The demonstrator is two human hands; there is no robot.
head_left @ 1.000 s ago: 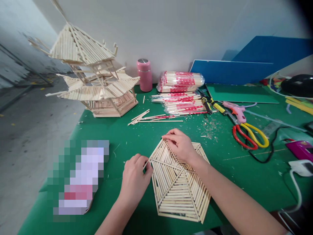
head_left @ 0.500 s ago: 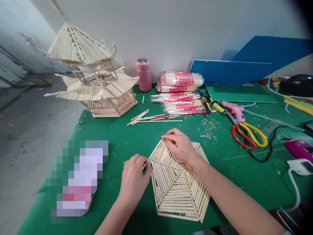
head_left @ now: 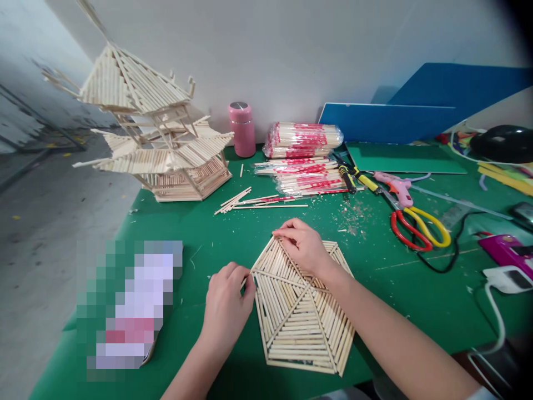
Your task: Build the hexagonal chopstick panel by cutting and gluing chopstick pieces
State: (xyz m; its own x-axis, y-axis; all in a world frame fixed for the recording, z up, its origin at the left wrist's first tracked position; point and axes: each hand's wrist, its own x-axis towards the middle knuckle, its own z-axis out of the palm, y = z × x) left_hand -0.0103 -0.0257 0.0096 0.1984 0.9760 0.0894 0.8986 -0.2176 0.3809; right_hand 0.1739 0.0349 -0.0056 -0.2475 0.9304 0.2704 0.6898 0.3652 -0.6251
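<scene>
Grip unchanged: our left hand (head_left: 229, 297) and right hand (head_left: 303, 247) pinch one stick (head_left: 262, 253), ten-to-eleven o'clock on the panel (head_left: 291, 323), apparently steadying it.

Panel (head_left: 291, 336): pale wood, many-sided, lying on the green table (head_left: 227, 239). Spokes (head_left: 321, 326) meet near its middle, with parallel rods (head_left: 272, 297) filling the wedges between. Narrow gaps show near the left and lower edges. A thin stick (head_left: 263, 254) runs along the upper-left edge. Right side partly hidden.
</scene>
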